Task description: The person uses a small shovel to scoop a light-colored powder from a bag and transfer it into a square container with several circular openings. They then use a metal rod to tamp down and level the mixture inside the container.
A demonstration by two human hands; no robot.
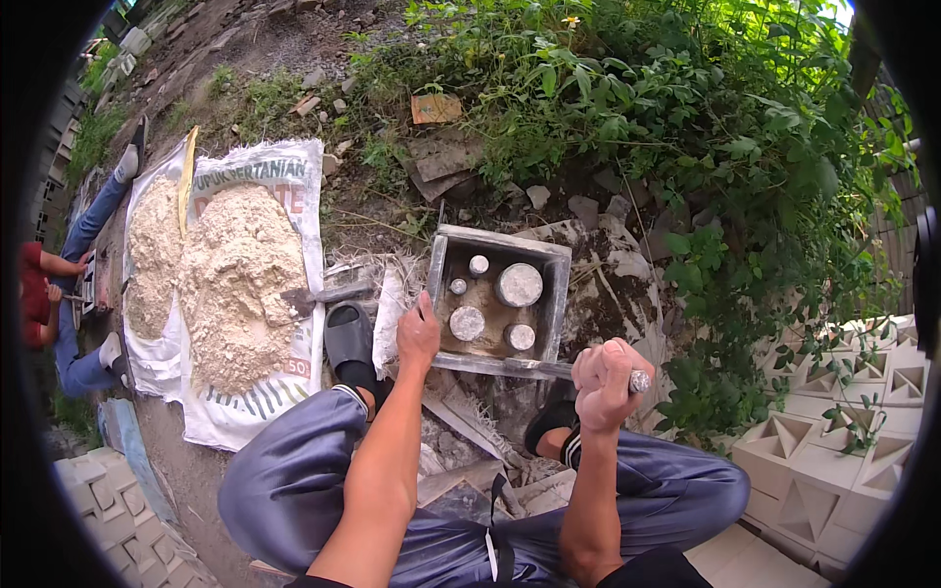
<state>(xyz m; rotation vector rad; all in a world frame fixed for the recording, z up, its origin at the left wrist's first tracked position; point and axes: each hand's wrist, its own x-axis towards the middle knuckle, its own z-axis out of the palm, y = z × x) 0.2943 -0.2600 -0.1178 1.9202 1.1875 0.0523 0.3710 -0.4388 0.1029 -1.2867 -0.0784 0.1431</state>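
Observation:
A square grey mould box (pixel 502 235) sits on the ground between my feet. Inside it several round, dusty-topped cylinders (pixel 520 285) of different widths stand upright. My left hand (pixel 419 333) is closed at the box's left wall, with the thumb side up. In a fist, my right hand (pixel 606 377) holds a grey metal bar (pixel 557 369); its flattened far end lies at the box's near rim, and its butt pokes out to the right of the fist. Pale dust coats my right fingers.
To the left, pale sandy powder (pixel 245 274) is heaped on white sacks (pixel 221 421), with a trowel (pixel 338 293) at its edge. Another person (pixel 39 294) sits farther left. Patterned cast blocks (pixel 814 461) are stacked at right, below leafy plants (pixel 745 196).

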